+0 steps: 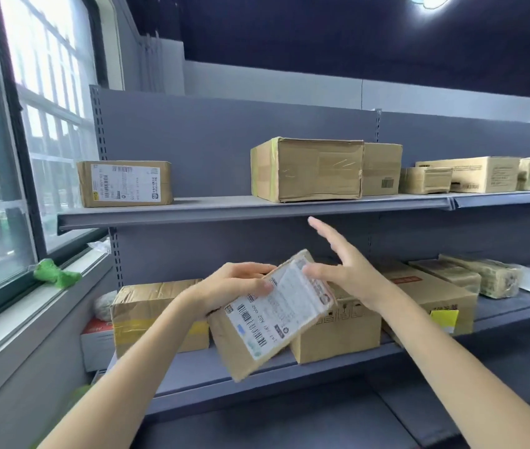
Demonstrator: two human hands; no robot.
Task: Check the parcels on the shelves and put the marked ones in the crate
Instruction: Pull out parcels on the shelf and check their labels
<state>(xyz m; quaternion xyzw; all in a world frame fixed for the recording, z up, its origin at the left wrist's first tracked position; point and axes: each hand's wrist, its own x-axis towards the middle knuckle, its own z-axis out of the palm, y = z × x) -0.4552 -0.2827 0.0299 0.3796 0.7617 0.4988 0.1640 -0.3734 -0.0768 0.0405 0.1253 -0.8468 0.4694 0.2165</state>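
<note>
Gripping parcel (270, 315), left hand (234, 286); shelf edge (253, 210) apparently above.

Your only view comes from the head camera, which faces forward and slightly down at the grey shelves (257, 205) from close range, wide enough to take in the window (14, 140) on your left and both forearms reaching in from the bottom edge.

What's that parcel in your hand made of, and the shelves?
The held parcel looks like brown cardboard, matte, with a white printed paper label under what seems glossy clear film. The upper shelf looks like grey painted metal, judging by its thin folded edge and slotted uprights.
</note>
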